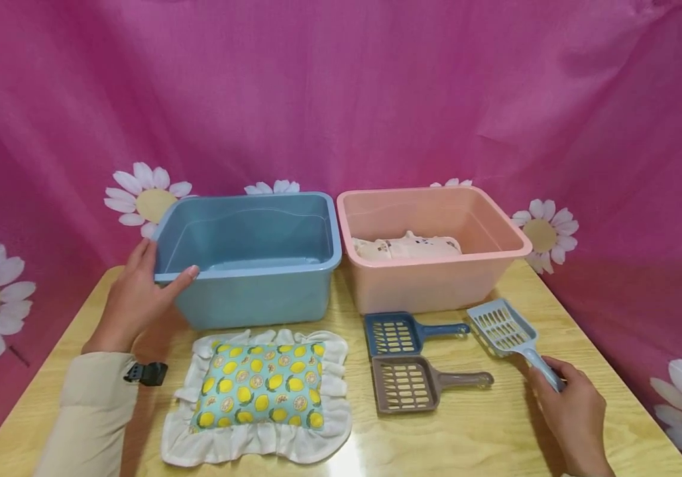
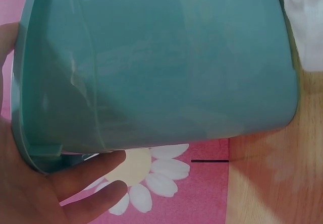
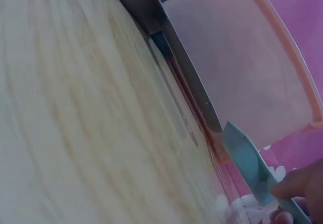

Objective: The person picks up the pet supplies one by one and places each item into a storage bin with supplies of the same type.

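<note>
At the left, my left hand (image 1: pixel 138 295) grips the near-left corner of a blue litter box (image 1: pixel 257 298), thumb on the front rim and fingers along the side. In the left wrist view its fingers (image 2: pixel 91 178) lie under the rim, outside the wall. My right hand (image 1: pixel 573 404) holds a light blue litter scoop (image 1: pixel 504 326) by its handle, slotted head pointing away, toward the pink litter box (image 1: pixel 430 285). The right wrist view catches this scoop (image 3: pixel 247 163) from the side, with fingertips round its handle.
A cream printed cloth item (image 1: pixel 409 247) lies inside the pink box. Between that box and the table's front are a dark blue scoop (image 1: pixel 430 329) and a grey-brown scoop (image 1: pixel 456 379). A ruffled lemon-print cushion (image 1: pixel 263 384) lies before the blue box. A magenta curtain (image 1: pixel 341 99) hangs behind.
</note>
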